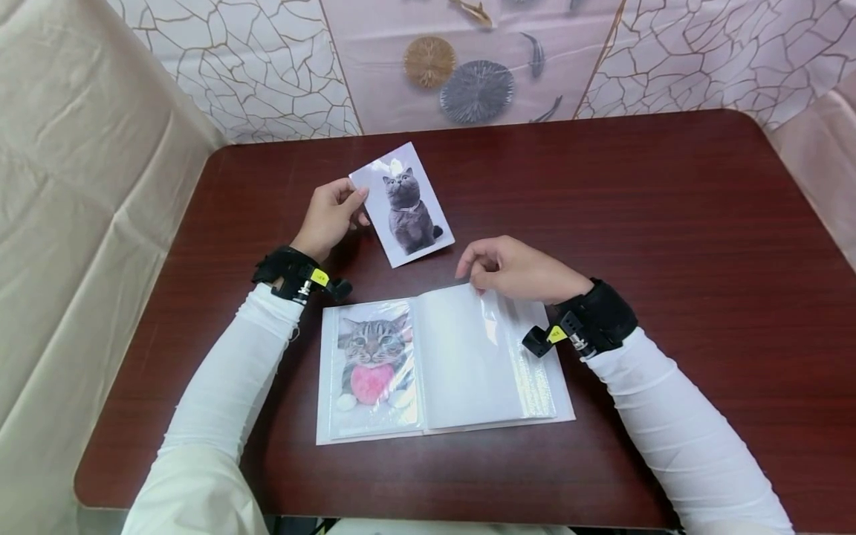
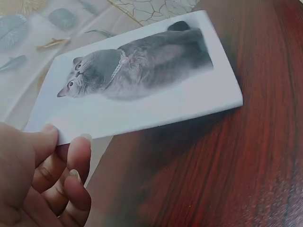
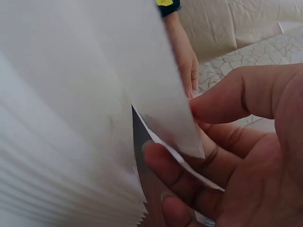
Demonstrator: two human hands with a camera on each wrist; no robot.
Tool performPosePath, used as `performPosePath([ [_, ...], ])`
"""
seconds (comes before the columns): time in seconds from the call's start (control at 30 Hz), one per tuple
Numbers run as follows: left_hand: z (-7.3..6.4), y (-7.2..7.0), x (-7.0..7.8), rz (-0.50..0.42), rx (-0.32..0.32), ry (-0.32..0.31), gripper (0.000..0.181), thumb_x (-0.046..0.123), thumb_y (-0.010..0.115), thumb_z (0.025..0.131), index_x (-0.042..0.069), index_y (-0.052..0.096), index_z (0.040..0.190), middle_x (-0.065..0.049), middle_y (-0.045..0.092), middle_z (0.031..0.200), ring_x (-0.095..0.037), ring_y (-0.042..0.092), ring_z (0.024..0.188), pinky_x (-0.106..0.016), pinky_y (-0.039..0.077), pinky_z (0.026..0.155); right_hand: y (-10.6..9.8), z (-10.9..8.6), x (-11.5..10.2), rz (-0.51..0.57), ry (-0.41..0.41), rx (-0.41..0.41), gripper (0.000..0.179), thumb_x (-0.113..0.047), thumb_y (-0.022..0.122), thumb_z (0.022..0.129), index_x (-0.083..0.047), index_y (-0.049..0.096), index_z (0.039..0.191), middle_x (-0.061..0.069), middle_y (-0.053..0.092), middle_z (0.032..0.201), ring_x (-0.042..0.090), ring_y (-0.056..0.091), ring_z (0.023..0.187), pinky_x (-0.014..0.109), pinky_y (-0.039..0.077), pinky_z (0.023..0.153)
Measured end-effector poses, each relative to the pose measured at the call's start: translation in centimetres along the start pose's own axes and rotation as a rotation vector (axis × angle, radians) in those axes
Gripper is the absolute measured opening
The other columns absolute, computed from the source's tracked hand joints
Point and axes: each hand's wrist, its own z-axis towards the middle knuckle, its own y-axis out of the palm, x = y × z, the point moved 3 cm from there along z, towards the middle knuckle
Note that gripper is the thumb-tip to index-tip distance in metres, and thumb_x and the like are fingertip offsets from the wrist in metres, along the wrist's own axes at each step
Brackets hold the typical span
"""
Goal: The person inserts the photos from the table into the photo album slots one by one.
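Note:
My left hand (image 1: 330, 217) pinches one corner of a photo (image 1: 411, 215) between thumb and fingers. It shows a grey cat sitting on a white ground, and in the left wrist view the photo (image 2: 156, 104) slants above the dark wood. Below lies an open photo album (image 1: 468, 371) with clear pockets. The left page holds a picture of a tabby cat (image 1: 376, 334) with a pink ball. At the top of the right page is my right hand (image 1: 524, 269). The right wrist view has its thumb and fingers gripping the edge of an album page (image 3: 165, 80), one fingertip between parted layers.
The album rests near the front edge of a dark red-brown table (image 1: 669, 245). A patterned cloth (image 1: 267, 67) hangs behind the table, and a cream drape (image 1: 87, 223) runs along its left side. Both wrists wear black camera straps (image 1: 598, 316).

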Motion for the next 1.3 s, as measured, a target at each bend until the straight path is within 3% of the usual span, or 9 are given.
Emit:
performPosePath([
  [0.23, -0.6, 0.6, 0.7, -0.055, 0.005, 0.025, 0.023, 0.026, 0.056, 0.104, 0.01, 0.056, 0.088, 0.003, 0.059, 0.063, -0.011, 0.06, 0.053, -0.027, 0.044, 0.056, -0.3, 0.1, 0.0, 0.056, -0.065, 0.026, 0.024, 0.004, 0.055, 0.095, 0.004, 0.06, 0.118, 0.007, 0.064, 0.079, 0.022, 0.061, 0.086, 0.033, 0.043, 0.086],
  [0.5, -1.0, 1.8, 1.2, -0.052, -0.054, 0.075, 0.022, 0.025, 0.053, 0.106, 0.008, 0.054, 0.091, 0.002, 0.057, 0.063, -0.011, 0.057, 0.056, -0.028, 0.043, 0.057, -0.5, 0.0, -0.2, 0.157, -0.103, 0.036, 0.033, 0.007, 0.057, 0.095, 0.005, 0.049, 0.127, 0.008, 0.065, 0.081, 0.02, 0.061, 0.084, 0.028, 0.045, 0.084],
  [0.83, -1.5, 2.6, 1.5, -0.032, -0.107, 0.13, 0.021, 0.024, 0.052, 0.106, 0.008, 0.054, 0.092, 0.002, 0.056, 0.065, -0.014, 0.055, 0.059, -0.031, 0.043, 0.06, -0.8, -0.3, -0.6, 0.155, -0.131, 0.037, 0.029, 0.005, 0.058, 0.097, 0.004, 0.051, 0.126, 0.009, 0.066, 0.085, 0.018, 0.061, 0.084, 0.027, 0.046, 0.08],
  [1.13, -1.7, 3.3, 1.9, -0.058, -0.145, 0.158, 0.021, 0.021, 0.053, 0.105, 0.007, 0.055, 0.091, -0.012, 0.057, 0.069, -0.025, 0.056, 0.062, -0.027, 0.043, 0.058, -0.9, -0.3, -0.5, 0.164, -0.117, 0.051, 0.031, 0.004, 0.065, 0.094, 0.002, 0.055, 0.123, 0.01, 0.066, 0.087, 0.017, 0.061, 0.083, 0.027, 0.046, 0.079],
  [1.3, -1.9, 3.8, 2.1, -0.055, -0.161, 0.157, 0.021, 0.022, 0.053, 0.105, 0.008, 0.054, 0.089, -0.005, 0.057, 0.065, -0.019, 0.057, 0.059, -0.028, 0.044, 0.059, -1.0, -0.2, -0.5, 0.188, -0.119, 0.054, 0.028, 0.008, 0.065, 0.092, 0.002, 0.052, 0.117, 0.01, 0.064, 0.089, 0.017, 0.059, 0.079, 0.025, 0.046, 0.072],
])
